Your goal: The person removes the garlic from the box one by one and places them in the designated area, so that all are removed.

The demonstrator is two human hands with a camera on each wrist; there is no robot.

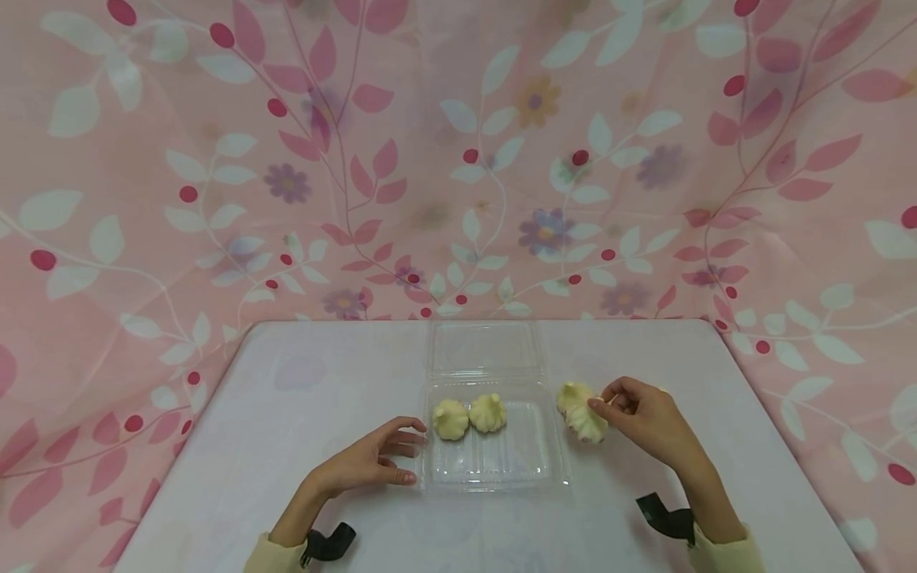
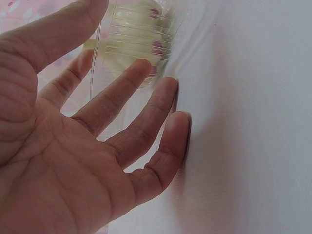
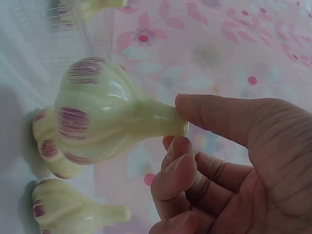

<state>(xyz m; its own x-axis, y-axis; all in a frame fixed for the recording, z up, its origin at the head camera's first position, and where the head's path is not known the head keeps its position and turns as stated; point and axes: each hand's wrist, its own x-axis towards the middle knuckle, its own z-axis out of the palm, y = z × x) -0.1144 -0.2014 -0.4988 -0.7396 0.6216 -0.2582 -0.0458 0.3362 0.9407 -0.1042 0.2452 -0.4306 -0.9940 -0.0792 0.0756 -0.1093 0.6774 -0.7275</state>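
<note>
The right hand (image 1: 645, 418), right of centre in the head view, pinches the held garlic bulb (image 3: 92, 112) by the end of its stem, thumb on one side and a fingertip on the other. In the right wrist view this bulb lies left of centre, its long axis nearly level with a slight dip toward the right: the stem points right, into the fingers, and the rounded, purple-streaked base faces left. The whole swollen part sits clear of the fingertips, to their left. In the head view it hangs at the lower left of the right hand, stem toward the thumb and base toward the bottom of the frame.

Just behind it, at the left edge of the right wrist view, is a second garlic bulb (image 3: 46, 146); another garlic bulb (image 3: 63, 209) fills the lower left corner, its stem pointing right.

The clear box (image 1: 519, 465) stands at the lower centre of the head view, its lid (image 1: 487, 348) folded back toward the top. Two bulbs (image 1: 489, 414) sit side by side in its upper left part. The left hand (image 1: 380, 458) is beside the box's left wall, fingers apart and slightly bent; whether they touch the wall I cannot tell.
</note>
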